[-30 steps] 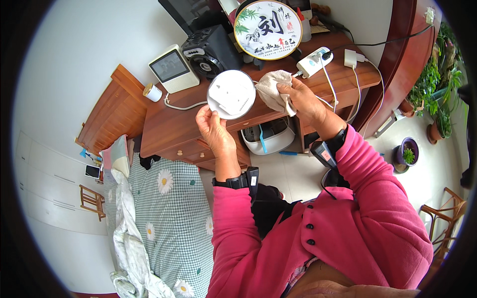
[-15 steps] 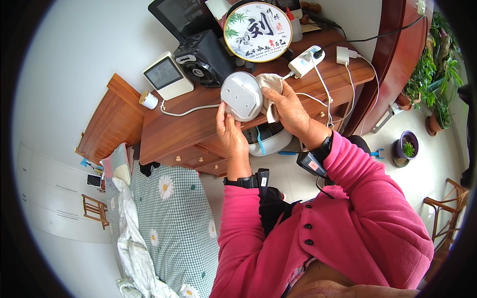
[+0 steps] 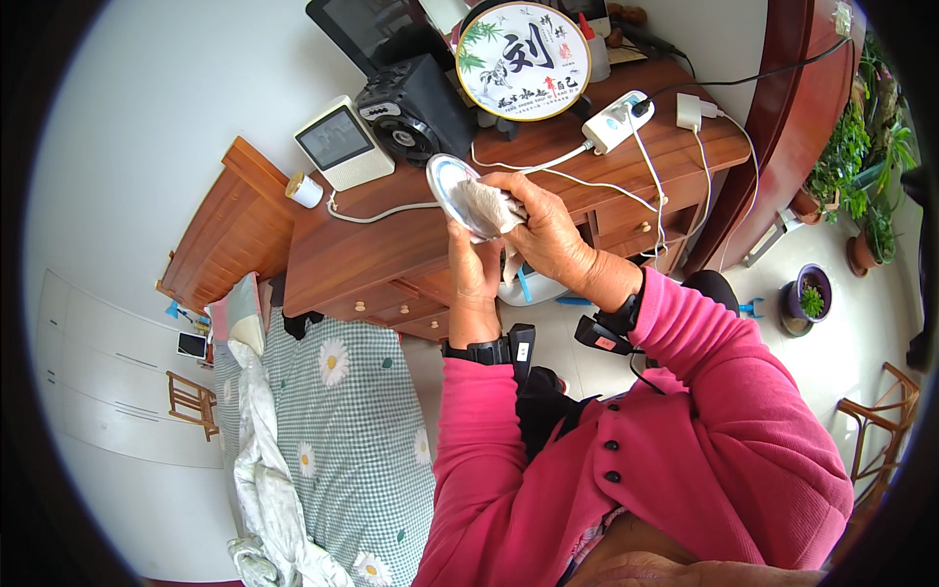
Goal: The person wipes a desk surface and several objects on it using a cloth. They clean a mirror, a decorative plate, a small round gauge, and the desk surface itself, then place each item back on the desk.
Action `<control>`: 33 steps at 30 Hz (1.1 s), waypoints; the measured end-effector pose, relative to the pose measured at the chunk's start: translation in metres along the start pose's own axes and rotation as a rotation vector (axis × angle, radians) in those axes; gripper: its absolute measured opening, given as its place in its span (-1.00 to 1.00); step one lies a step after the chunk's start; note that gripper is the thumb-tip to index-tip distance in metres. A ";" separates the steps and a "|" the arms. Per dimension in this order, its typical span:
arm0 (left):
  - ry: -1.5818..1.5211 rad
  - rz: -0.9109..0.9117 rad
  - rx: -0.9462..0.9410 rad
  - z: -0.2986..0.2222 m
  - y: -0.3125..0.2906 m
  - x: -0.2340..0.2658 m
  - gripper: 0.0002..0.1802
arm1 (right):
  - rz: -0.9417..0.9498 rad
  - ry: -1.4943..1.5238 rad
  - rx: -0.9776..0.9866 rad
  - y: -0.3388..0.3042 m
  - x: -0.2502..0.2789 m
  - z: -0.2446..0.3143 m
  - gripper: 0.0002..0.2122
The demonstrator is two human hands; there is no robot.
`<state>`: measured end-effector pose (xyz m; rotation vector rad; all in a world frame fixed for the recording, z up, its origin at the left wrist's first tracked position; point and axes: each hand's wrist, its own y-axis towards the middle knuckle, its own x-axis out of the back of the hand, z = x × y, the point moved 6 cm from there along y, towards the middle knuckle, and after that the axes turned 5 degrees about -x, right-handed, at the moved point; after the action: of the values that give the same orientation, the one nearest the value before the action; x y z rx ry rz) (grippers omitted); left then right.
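Observation:
A round white plastic device (image 3: pixel 441 174) with a bluish ring near its rim is held up above the desk, tilted on edge. I cannot tell its exact kind. My left hand (image 3: pixel 473 270) grips it from below, fingers mostly hidden behind it. My right hand (image 3: pixel 554 233) is closed around a beige cloth (image 3: pixel 483 206) and presses it against the face of the device. The cloth covers much of that face, and a loose end hangs under my right hand.
On the wooden desk (image 3: pixel 372 256) stand a smart display (image 3: pixel 337 147), a black speaker (image 3: pixel 416 110), a round decorated plaque (image 3: pixel 523 61) and a white power strip (image 3: pixel 616 122) with trailing cables. A small jar (image 3: pixel 304 190) sits at the left edge. A checkered bed (image 3: pixel 352 430) lies left.
The device has been turned: its plate with small holes faced me before, and now a ringed face shows. The cloth has moved from beside the rim onto that face, with my right hand.

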<state>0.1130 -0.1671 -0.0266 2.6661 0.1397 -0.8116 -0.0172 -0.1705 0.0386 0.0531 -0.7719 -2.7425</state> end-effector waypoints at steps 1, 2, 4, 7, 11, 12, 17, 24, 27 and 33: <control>-0.088 -0.001 0.002 -0.002 -0.001 -0.001 0.15 | 0.014 0.000 0.004 0.000 -0.001 0.001 -0.57; -0.135 0.003 -0.036 -0.005 -0.004 -0.002 0.13 | 0.022 0.019 0.008 -0.001 -0.001 0.001 -0.57; -0.221 -0.044 -0.045 -0.011 -0.007 -0.001 0.18 | 0.045 0.056 -0.027 -0.003 -0.003 -0.003 -0.57; -0.285 0.057 -0.074 -0.018 -0.011 -0.012 0.23 | 0.048 0.044 -0.023 -0.003 -0.002 -0.005 -0.62; -0.215 -0.010 -0.072 -0.021 -0.013 -0.012 0.22 | -0.005 0.041 -0.097 0.005 0.008 -0.008 -0.65; -0.255 0.003 -0.062 -0.021 -0.013 -0.013 0.22 | -0.041 0.032 -0.172 0.007 0.014 -0.011 -0.65; -0.328 0.052 -0.025 -0.017 -0.018 -0.007 0.16 | -0.146 -0.160 0.159 0.007 0.020 0.011 -0.59; -0.359 -0.035 -0.030 -0.014 -0.022 -0.010 -0.06 | 0.115 -0.437 0.593 -0.030 -0.055 0.011 -0.64; -0.570 -0.192 0.019 -0.014 -0.029 -0.020 -0.07 | 0.049 -0.367 0.580 -0.020 -0.062 0.015 -0.56; -0.242 -0.080 -0.079 -0.023 -0.037 -0.033 0.11 | 0.086 -0.477 0.685 0.003 -0.026 0.046 -0.62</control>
<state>0.0906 -0.1237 -0.0015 2.4788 0.2129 -1.1220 0.0030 -0.1422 0.0787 -0.4911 -1.7570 -2.2958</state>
